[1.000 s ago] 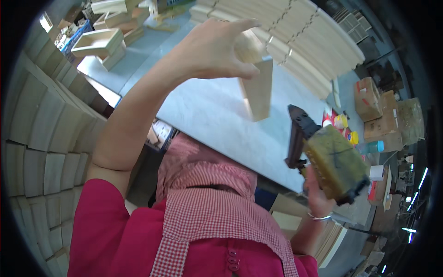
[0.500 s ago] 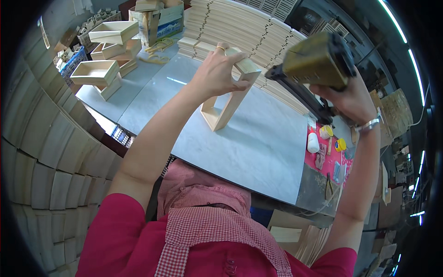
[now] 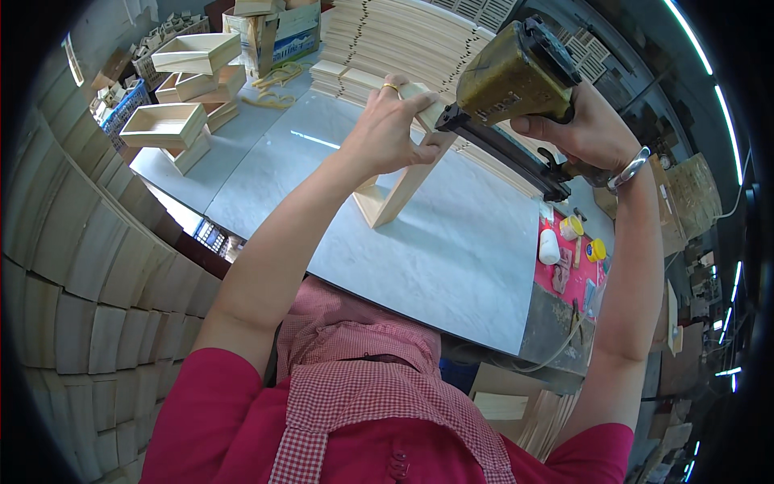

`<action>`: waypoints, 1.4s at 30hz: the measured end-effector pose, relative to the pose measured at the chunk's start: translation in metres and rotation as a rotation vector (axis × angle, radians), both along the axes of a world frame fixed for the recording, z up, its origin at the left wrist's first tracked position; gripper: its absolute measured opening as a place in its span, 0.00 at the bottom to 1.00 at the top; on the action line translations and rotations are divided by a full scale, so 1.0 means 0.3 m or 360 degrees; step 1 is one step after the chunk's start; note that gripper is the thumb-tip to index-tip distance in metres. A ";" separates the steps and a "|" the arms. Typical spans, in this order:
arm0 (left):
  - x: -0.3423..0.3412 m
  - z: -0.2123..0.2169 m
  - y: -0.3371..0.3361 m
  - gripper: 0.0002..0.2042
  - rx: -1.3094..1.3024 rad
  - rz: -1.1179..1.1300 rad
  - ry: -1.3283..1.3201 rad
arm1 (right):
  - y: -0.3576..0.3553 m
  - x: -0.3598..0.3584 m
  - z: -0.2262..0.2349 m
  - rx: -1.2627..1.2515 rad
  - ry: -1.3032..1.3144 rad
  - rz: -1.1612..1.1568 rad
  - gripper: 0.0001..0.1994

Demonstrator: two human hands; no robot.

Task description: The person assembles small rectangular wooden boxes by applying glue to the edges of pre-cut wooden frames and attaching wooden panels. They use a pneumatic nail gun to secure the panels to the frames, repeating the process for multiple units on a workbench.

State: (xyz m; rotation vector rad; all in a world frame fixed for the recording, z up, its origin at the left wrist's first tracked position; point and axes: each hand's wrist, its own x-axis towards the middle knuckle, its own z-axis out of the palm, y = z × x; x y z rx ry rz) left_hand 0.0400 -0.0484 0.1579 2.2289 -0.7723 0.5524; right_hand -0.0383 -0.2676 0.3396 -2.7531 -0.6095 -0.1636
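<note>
A light wooden box frame [image 3: 397,196] stands on end on the grey-white tabletop [image 3: 427,274]. My left hand [image 3: 389,129] grips its upper end, thumb on the near side and fingers over the top. In my right hand [image 3: 582,129] is a nail gun [image 3: 516,77] with a worn olive-gold body and a black magazine. Its nose is at the frame's top right corner, close to my left fingertips. Whether the nose presses on the wood I cannot tell.
Several small wooden boxes [image 3: 168,125] are stacked at the table's left. Long wooden strips [image 3: 395,40] are piled along the back. On a pink sheet [image 3: 576,278] at the right lie a white bottle [image 3: 548,246] and yellow-lidded tubs [image 3: 596,250]. A hose [image 3: 556,355] hangs past the right edge.
My right hand has brought the nail gun left, and its nose has come to the top corner of the wooden frame. My left hand and the frame have hardly moved.
</note>
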 end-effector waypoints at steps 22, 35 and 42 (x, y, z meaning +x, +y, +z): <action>-0.002 -0.001 -0.009 0.39 -0.0074 0.0046 0.0064 | -0.017 0.074 -0.004 0.0056 0.0138 -0.0084 0.30; 0.009 -0.009 -0.019 0.38 -0.0035 0.0062 0.0041 | 0.033 0.099 0.078 -0.0329 0.0180 -0.0133 0.32; -0.018 0.018 0.044 0.43 0.0007 0.0043 -0.0003 | -0.303 -0.147 -0.188 0.0586 -0.0317 -0.0418 0.31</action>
